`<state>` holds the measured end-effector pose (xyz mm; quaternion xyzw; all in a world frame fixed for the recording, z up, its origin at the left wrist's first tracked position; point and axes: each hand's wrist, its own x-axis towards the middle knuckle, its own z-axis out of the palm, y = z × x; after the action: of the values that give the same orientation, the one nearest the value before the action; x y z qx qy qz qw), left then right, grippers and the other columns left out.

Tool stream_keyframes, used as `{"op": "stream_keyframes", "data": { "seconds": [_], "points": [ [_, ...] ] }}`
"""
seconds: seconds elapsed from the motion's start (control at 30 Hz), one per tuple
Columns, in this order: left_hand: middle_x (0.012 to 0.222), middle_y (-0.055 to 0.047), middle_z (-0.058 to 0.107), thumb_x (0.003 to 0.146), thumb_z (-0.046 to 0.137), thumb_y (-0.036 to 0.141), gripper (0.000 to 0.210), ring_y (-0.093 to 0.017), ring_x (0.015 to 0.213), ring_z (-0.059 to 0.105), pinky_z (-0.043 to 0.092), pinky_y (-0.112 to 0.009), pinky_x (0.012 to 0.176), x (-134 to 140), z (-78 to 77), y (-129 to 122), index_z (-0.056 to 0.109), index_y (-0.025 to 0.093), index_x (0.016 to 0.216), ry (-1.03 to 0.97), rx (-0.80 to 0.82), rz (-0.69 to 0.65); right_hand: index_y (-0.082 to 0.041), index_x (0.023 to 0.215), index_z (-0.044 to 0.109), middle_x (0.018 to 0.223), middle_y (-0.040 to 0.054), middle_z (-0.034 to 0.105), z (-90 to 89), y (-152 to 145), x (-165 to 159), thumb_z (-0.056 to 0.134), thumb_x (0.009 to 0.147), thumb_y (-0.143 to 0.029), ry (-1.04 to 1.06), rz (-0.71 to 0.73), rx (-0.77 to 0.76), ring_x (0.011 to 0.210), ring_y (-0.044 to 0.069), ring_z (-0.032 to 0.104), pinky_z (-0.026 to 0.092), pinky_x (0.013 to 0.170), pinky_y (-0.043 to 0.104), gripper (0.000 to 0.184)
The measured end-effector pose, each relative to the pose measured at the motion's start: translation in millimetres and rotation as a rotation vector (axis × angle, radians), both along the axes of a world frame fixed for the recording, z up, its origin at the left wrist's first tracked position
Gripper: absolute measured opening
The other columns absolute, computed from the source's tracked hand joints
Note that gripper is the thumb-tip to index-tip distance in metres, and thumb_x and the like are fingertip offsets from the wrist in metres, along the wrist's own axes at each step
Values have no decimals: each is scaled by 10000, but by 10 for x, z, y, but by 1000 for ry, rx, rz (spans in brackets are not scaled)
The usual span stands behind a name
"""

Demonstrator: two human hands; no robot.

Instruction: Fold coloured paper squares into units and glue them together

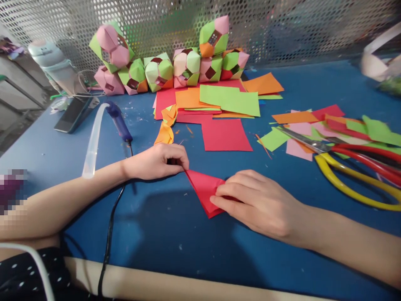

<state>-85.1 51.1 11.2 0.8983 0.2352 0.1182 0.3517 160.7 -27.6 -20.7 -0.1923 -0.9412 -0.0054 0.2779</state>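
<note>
A folded sheet of red paper (205, 190) lies on the blue table between my hands, shaped roughly like a triangle with its layers slightly apart at the lower edge. My left hand (161, 161) pinches its upper left corner between thumb and fingers. On the right side, my right hand (257, 200) grips the folded paper, its fingers over the top and hiding that end. Just beyond my hands lies a flat red square of paper (227, 135). Folded orange paper pieces (166, 131) sit behind my left hand.
A hot glue gun (120, 121) with a glue stick and black cable lies left, near a phone (74, 113) and bottle (56, 67). Paper stacks (232, 99) and several folded paper balls (158, 72) stand behind. Scissors (326, 148) lie over paper scraps (297, 128) at right.
</note>
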Motion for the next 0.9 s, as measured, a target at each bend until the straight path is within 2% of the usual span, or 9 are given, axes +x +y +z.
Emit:
{"op": "stream_keyframes", "data": {
  "seconds": [0.27,0.9],
  "points": [
    [838,-61,604,798,496,66,144,-122,795,564,466,-242,736,-1,-12,4,629,120,815,-10,31,-17,-121,965,607,863,78,641,14,-37,35,522,838,-74,-62,14,19,827,178,540,418,742,339,160],
    [837,-57,612,781,503,36,169,-118,804,563,462,-234,746,12,-16,19,634,138,814,-20,42,-38,-140,903,647,831,63,658,96,-60,31,445,875,-103,-175,46,36,796,180,552,378,714,349,207]
  ]
}}
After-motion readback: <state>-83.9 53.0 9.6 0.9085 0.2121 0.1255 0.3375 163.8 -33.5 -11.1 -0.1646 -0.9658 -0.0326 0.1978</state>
